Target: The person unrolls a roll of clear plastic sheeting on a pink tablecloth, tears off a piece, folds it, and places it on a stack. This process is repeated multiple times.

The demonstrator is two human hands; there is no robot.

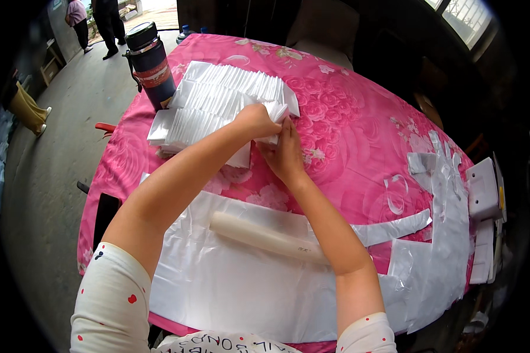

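Both my arms reach across the table to rows of white folded sheets (218,88), packed upright side by side. My left hand (258,122) is closed at the right end of the nearer rows, gripping a small bunch of the folded sheets (276,110). Just beside it, my right hand (285,154) pinches the same bunch from the right, its fingers pointing up. The lower part of the bunch is hidden by my hands. Below my forearms a pale roll (259,235) lies on a wide sheet of thin white plastic (229,288).
A pink flowered cloth (347,159) covers the table. A dark lidded flask (151,67) stands by the rows' left end. Cut plastic strips (450,206) lie at the right, near white bins (484,188). A black phone-like object (106,217) rests at the left edge. People (105,23) stand beyond.
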